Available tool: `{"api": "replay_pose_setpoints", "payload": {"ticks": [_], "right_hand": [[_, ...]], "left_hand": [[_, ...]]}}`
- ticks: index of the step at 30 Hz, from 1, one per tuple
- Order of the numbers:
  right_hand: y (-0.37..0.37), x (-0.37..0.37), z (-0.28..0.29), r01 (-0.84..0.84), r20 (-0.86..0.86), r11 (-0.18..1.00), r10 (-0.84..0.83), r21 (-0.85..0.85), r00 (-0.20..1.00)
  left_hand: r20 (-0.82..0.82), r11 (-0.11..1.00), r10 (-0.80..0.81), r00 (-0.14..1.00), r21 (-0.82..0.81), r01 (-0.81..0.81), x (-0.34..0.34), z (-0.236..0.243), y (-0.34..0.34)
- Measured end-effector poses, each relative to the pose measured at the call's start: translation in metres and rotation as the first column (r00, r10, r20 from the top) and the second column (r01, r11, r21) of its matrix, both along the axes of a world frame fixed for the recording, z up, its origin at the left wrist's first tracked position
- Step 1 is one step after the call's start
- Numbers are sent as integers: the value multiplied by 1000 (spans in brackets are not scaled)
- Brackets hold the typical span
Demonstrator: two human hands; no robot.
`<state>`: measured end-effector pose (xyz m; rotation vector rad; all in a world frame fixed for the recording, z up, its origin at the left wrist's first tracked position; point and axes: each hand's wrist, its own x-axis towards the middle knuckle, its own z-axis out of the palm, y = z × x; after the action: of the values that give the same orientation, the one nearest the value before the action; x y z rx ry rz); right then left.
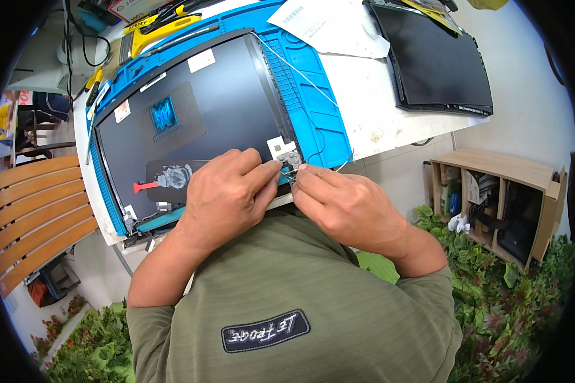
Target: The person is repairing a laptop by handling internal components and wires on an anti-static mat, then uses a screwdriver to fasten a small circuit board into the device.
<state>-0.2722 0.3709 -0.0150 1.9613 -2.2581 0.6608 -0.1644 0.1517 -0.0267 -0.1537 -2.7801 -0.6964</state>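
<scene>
A dark laptop screen panel (236, 83) lies on a blue silicone work mat (332, 137). At its near right corner sits a metal hinge (289, 158). My left hand (230, 188) rests over the panel's near edge, its thumb and forefinger pinched beside the hinge. Just right of it, my right hand (345, 198) pinches at the same spot, fingertips close to the left ones. Something small and thin lies between the fingertips, too covered to name. A thin white cable (303, 76) runs across the panel's right edge onto the mat.
A black tray with grey paste and a red spatula (145, 186) sits on the panel. Yellow-handled tools (163, 32) lie along the far edge. A white paper (329, 25) and another dark screen (437, 57) are at the far right. A slatted wooden bench (38, 210) stands left.
</scene>
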Motion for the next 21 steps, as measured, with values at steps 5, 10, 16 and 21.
{"api": "replay_pose_setpoints", "payload": {"ticks": [5,10,16,21], "right_hand": [[1,1,-2,-2,4,1000,1,7,1000],[2,-1,-6,0,9,1000,0,-2,1000],[5,-6,-4,-25,32,999,24,27,999],[5,-12,-3,-2,134,1000,5,-21,991]], "left_hand": [[38,999,-16,999,-30,17,-1,5,-1],[61,999,-30,998,-31,32,-3,6,-6],[65,998,-47,997,-47,51,-5,8,-6],[61,999,-37,997,-29,39,-5,7,-5]]}}
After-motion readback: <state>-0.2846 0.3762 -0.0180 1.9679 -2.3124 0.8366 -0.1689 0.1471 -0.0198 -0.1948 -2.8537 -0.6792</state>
